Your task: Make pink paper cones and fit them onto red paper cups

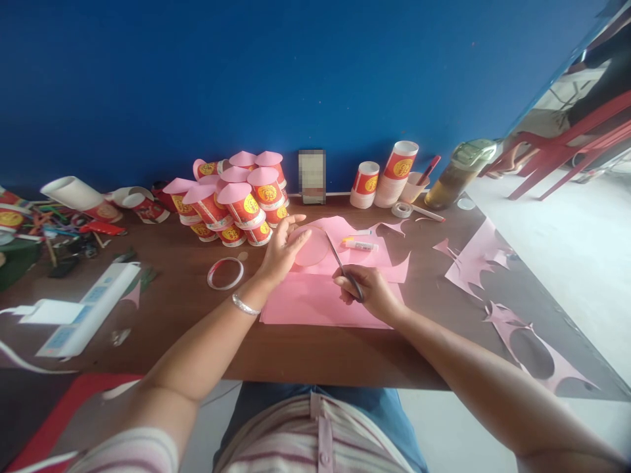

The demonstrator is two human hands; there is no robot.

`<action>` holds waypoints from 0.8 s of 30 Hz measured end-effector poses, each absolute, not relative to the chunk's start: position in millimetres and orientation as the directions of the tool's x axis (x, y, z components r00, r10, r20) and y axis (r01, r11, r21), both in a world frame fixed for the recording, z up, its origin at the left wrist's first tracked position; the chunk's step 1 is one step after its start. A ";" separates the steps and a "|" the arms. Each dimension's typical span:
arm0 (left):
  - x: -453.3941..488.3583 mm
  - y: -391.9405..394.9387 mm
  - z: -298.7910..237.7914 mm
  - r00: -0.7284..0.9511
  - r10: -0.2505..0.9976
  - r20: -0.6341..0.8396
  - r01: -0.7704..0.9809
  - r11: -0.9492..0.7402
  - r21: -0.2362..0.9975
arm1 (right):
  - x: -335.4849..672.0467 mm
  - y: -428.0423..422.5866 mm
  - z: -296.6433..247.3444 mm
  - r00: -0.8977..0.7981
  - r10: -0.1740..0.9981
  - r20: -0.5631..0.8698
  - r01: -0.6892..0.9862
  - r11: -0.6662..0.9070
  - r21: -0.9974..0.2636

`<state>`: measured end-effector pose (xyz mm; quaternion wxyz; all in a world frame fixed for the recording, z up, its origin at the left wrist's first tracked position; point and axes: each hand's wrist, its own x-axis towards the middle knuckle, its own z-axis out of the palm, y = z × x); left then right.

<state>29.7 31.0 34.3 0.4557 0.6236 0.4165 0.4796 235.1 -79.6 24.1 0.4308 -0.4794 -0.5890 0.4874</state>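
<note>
My left hand (284, 246) grips the left edge of a pink paper circle (314, 247), thumb on top, the other fingers partly hidden. In my right hand (372, 289) is a pair of scissors (338, 257), its blades pointing up and left against the circle's right edge. The blades look nearly closed. Beneath both hands lies a stack of pink paper (315, 302) on the brown table (296, 355). A glue stick (362, 246) rests on the paper, right of the circle.
Cups with pink cone tops (236, 203) stand stacked at back left. A tape roll (225, 272) and a power strip (89, 309) lie left. Cup stacks (397, 172) and a bottle (456, 172) stand back right. Paper scraps (507, 328) lie along the right edge.
</note>
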 end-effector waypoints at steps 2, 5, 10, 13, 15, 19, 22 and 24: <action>29.9 31.6 33.4 0.191 0.954 0.231 0.085 -0.251 0.964 | 234.5 -79.6 23.3 -0.162 0.986 0.037 0.141 0.060 -0.988; 30.0 32.0 32.8 0.183 0.947 0.263 0.092 -0.283 0.955 | 234.2 -79.7 22.8 -0.156 0.987 0.033 0.140 0.055 -0.989; 30.6 30.3 34.1 0.183 0.952 0.244 0.072 -0.261 0.963 | 234.2 -80.2 24.7 -0.161 0.986 0.033 0.121 0.053 -0.991; 31.4 28.8 35.0 0.187 0.964 0.190 0.062 -0.205 0.977 | 234.3 -80.5 26.5 -0.152 0.988 0.017 0.115 0.035 -0.993; 32.0 28.2 35.3 0.193 0.964 0.184 0.068 -0.200 0.977 | 234.5 -80.6 27.3 -0.148 0.989 0.011 0.116 0.028 -0.993; 31.8 29.0 35.8 0.203 0.955 0.218 0.095 -0.241 0.966 | 234.8 -80.0 26.5 -0.164 0.987 0.007 0.115 0.026 -0.993; 30.5 30.1 35.9 0.225 0.945 0.237 0.111 -0.267 0.957 | 234.7 -78.8 23.3 -0.175 0.985 -0.005 0.088 0.011 -0.996; 29.7 30.4 36.0 0.263 0.934 0.241 0.119 -0.279 0.953 | 234.5 -78.0 21.4 -0.168 0.986 -0.018 0.079 -0.005 -0.997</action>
